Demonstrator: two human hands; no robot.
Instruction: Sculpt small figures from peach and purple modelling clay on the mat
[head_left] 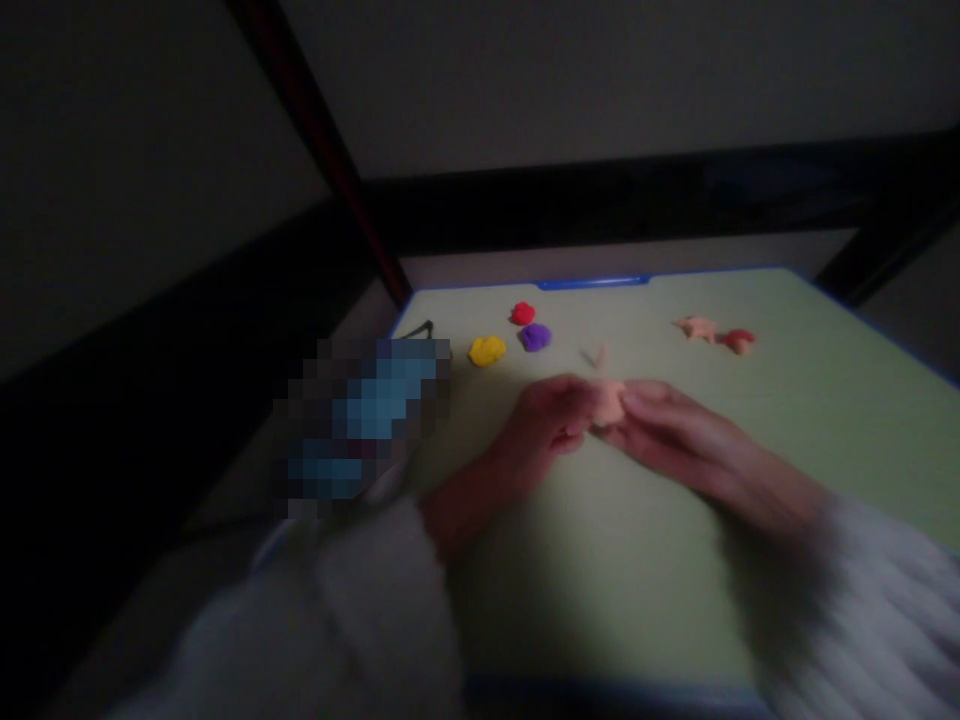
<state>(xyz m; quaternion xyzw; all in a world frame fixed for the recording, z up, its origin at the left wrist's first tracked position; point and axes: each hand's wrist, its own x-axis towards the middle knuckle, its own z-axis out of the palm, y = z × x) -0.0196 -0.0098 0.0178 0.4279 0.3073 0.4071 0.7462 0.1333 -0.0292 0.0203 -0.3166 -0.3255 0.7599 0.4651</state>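
Note:
Between my two hands is a lump of peach modelling clay (610,402), above the middle of the table. My left hand (546,420) pinches its left side with curled fingers. From the right, my right hand (679,435) grips the same lump, thumb on top and fingers beneath. Just beyond the lump, a thin peach piece (601,356) stands up from the table or lies on it; I cannot tell which. Blur hides the clay's finer shape.
On the pale green table (600,560) lie yellow clay (487,350), purple clay (535,337) and red clay (523,313). Farther right are a peach clay figure (699,328) and a red-and-peach clay piece (739,341). A pixelated blue object (382,400) is at the left edge.

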